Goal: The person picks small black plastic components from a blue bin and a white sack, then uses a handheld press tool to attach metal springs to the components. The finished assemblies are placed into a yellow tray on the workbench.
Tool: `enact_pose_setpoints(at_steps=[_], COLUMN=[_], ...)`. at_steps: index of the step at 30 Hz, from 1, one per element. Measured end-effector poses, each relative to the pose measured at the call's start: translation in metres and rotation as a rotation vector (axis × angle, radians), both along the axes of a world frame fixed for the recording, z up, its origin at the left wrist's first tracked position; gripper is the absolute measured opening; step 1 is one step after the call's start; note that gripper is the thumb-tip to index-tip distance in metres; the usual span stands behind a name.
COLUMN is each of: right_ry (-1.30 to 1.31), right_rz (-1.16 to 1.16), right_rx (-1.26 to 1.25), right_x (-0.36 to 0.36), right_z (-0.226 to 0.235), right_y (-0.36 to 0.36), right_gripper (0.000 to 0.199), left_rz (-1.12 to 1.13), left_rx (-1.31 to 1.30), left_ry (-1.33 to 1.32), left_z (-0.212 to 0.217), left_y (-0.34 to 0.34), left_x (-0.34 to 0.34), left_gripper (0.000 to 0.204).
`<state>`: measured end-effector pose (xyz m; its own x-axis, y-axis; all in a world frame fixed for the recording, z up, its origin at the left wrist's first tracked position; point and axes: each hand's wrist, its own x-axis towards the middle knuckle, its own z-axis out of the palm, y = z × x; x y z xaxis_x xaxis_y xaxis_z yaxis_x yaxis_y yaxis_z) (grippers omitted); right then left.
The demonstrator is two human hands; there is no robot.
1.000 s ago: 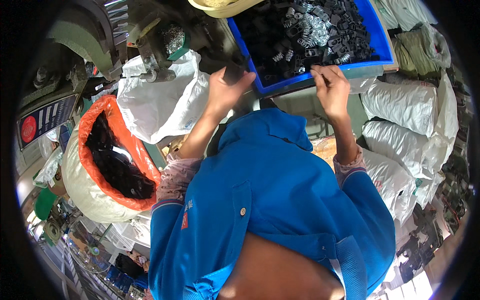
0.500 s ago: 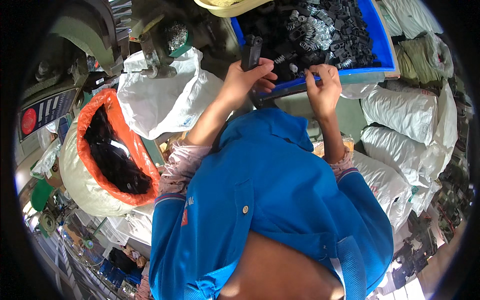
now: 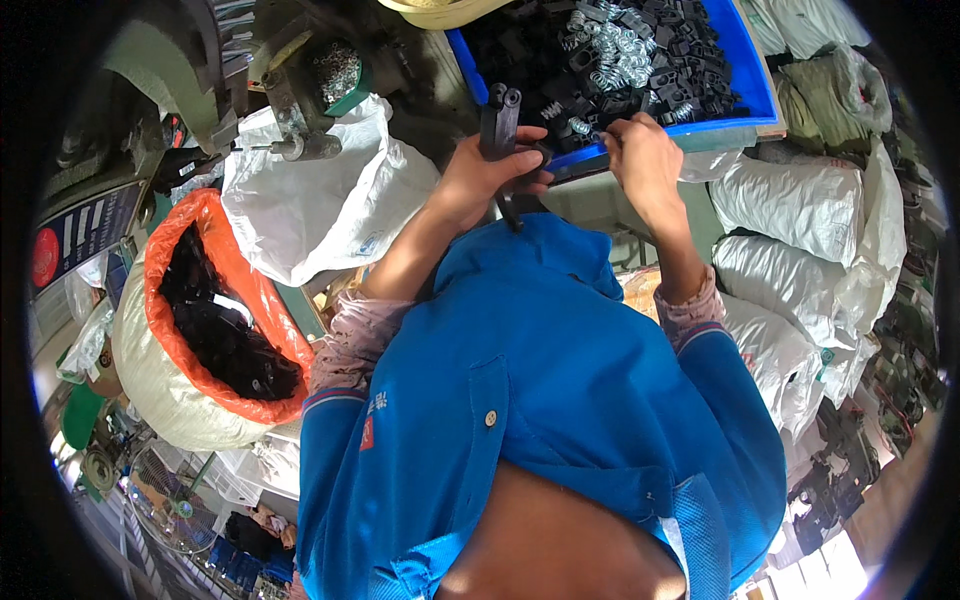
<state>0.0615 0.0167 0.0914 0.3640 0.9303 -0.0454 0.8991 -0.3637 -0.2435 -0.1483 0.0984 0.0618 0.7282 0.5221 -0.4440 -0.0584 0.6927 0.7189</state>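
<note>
My left hand [image 3: 478, 178] is closed around a long black plastic part [image 3: 499, 125] with round holes at its upper end. The part stands nearly upright, and its dark lower end pokes out below the fingers. Just to the right, my right hand [image 3: 648, 168] is held in a pinch over the near rim of a blue tray [image 3: 683, 128]. Whatever lies between those fingertips is too small to make out. Inside the tray are many small black plastic pieces [image 3: 697, 55] and a heap of silver coil springs [image 3: 617, 52].
A pale yellow bowl [image 3: 440, 14] sits beyond the tray's left corner. Leftward are a green container of small metal parts [image 3: 350, 95], a white sack [image 3: 300, 215], an orange-lined sack of black parts [image 3: 290, 335] and a machine [image 3: 165, 60]. White sacks [image 3: 790, 210] are piled at right.
The black part in my left hand has turned, so its lower end now shows beneath the fingers. My right hand stays pinched near the tray rim, its wrist swung slightly rightward.
</note>
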Motion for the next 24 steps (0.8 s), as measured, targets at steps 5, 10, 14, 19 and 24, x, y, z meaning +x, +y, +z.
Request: enact_pose_setpoints(at_steps=[5, 10, 14, 19, 24], right_ry=[-0.134, -0.084, 0.968, 1.498, 1.479], right_rz=[0.018, -0.008, -0.128, -0.262, -0.263], right_rx=[-0.351, -0.286, 0.168, 0.134, 0.125], right_x=[-0.004, 0.006, 0.030, 0.010, -0.013], right_z=[-0.002, 0.006, -0.005, -0.004, 0.000], right_y=[0.036, 0.029, 0.009, 0.003, 0.007], right_gripper=[0.015, 0.015, 0.011, 0.007, 0.010], left_rz=[0.070, 0.132, 0.145, 0.126, 0.123], left_rx=[-0.009, 0.000, 0.186, 0.234, 0.388], left_ry=[-0.109, -0.201, -0.092, -0.140, -0.051], left_z=[-0.008, -0.005, -0.002, 0.008, -0.005], left_y=[0.001, 0.006, 0.011, 0.010, 0.014], left_x=[0.001, -0.003, 0.008, 0.026, 0.026], left_gripper=[0.036, 0.031, 0.031, 0.024, 0.022])
